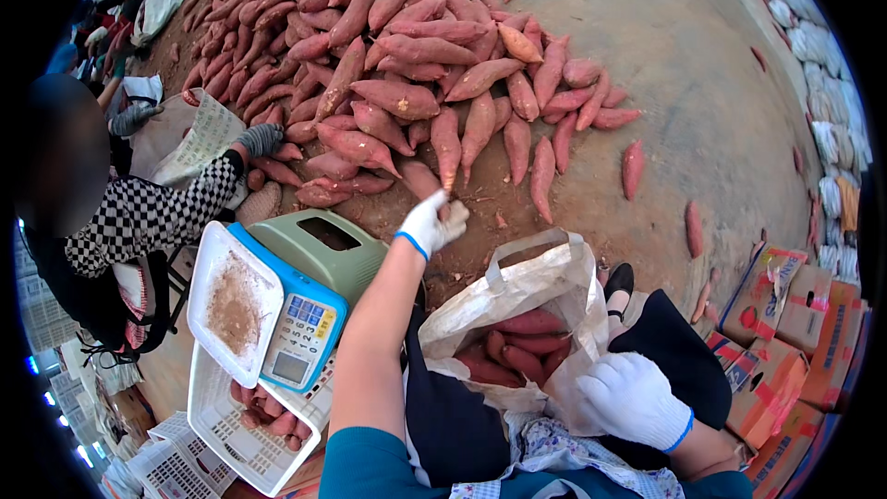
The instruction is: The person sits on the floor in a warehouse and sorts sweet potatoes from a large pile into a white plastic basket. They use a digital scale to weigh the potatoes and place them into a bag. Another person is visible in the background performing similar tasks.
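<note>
- Beyond and left of the white bag [531, 282], our gloved left hand [431, 227] reaches to the sweet potato pile [397, 65], its fingers bent; we cannot tell whether they pinch anything
- At the bag's right rim, our gloved right hand [633, 402] curls, its grip hidden from us
- Inside the bag, we see several sweet potatoes [525, 362]
- Left of the bag, we have a blue-and-white scale [305, 337]

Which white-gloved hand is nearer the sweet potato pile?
The left hand, at the near edge of the pile; the right hand is farther back, by the white bag.
</note>
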Demonstrator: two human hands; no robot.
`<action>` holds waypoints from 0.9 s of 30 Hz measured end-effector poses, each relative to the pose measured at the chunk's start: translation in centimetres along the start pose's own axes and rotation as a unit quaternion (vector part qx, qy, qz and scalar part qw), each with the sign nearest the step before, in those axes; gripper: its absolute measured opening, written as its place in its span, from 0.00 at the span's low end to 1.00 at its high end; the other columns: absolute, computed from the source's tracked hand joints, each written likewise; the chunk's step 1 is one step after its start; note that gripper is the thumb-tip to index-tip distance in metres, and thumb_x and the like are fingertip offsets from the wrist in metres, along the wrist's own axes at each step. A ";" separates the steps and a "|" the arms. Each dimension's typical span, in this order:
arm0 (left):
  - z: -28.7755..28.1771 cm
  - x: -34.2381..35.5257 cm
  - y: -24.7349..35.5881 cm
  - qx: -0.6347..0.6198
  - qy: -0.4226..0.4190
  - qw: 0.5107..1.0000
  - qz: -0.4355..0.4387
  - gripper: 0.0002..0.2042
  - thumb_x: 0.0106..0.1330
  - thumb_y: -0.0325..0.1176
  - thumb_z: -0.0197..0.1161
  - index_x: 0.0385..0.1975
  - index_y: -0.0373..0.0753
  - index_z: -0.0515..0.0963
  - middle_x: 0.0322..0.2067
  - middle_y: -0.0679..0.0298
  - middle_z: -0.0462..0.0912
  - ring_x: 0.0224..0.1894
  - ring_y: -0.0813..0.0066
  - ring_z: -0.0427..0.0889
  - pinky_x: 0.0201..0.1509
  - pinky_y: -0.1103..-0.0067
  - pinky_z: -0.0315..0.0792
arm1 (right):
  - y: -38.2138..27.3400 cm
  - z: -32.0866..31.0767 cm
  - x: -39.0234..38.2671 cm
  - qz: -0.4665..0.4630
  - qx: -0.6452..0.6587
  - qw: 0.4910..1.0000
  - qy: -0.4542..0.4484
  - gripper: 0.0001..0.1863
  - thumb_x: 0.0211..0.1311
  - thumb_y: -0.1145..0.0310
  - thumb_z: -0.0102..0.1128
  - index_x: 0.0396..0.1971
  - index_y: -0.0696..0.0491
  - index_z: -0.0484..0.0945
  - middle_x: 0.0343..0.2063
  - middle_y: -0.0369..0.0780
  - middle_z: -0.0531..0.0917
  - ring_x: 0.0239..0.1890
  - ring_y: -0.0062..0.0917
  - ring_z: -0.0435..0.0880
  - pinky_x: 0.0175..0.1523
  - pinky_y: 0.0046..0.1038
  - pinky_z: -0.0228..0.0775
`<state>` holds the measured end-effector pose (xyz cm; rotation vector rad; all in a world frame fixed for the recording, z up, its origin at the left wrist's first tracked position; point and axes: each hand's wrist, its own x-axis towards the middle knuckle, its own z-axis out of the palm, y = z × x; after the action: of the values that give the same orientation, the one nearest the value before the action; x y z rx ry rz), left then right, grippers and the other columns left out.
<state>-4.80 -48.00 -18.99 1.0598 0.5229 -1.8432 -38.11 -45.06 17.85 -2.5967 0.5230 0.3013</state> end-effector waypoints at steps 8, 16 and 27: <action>2.8 -13.6 -6.7 0.475 0.140 0.855 0.155 0.20 0.55 0.48 0.65 0.28 0.32 0.77 0.22 0.60 0.78 0.22 0.71 0.77 0.27 0.73 0.70 | -2.3 1.2 -0.9 -0.056 -0.024 0.998 0.026 0.06 0.51 0.63 0.57 0.26 0.49 0.76 0.23 0.38 0.76 0.30 0.32 0.79 0.35 0.31 0.71; 0.7 -27.2 -8.9 0.633 0.297 0.677 0.229 0.30 0.55 0.56 0.60 0.42 0.30 0.76 0.38 0.43 0.81 0.45 0.47 0.80 0.50 0.63 0.71 | -2.6 2.4 -1.1 -0.096 -0.054 0.989 0.099 0.07 0.50 0.64 0.57 0.23 0.51 0.74 0.21 0.39 0.76 0.29 0.32 0.78 0.34 0.34 0.71; -2.4 -40.4 -16.7 0.479 0.302 0.733 0.378 0.24 0.58 0.50 0.62 0.41 0.32 0.73 0.30 0.54 0.80 0.34 0.64 0.80 0.42 0.71 0.71 | -4.0 4.5 1.1 -0.097 -0.079 0.991 0.040 0.07 0.50 0.65 0.56 0.25 0.51 0.80 0.24 0.42 0.81 0.32 0.35 0.82 0.37 0.37 0.73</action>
<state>-9.79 -17.83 12.29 2.1791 -0.5878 -0.8995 -36.03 -39.97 15.28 -2.7975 0.2804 0.1813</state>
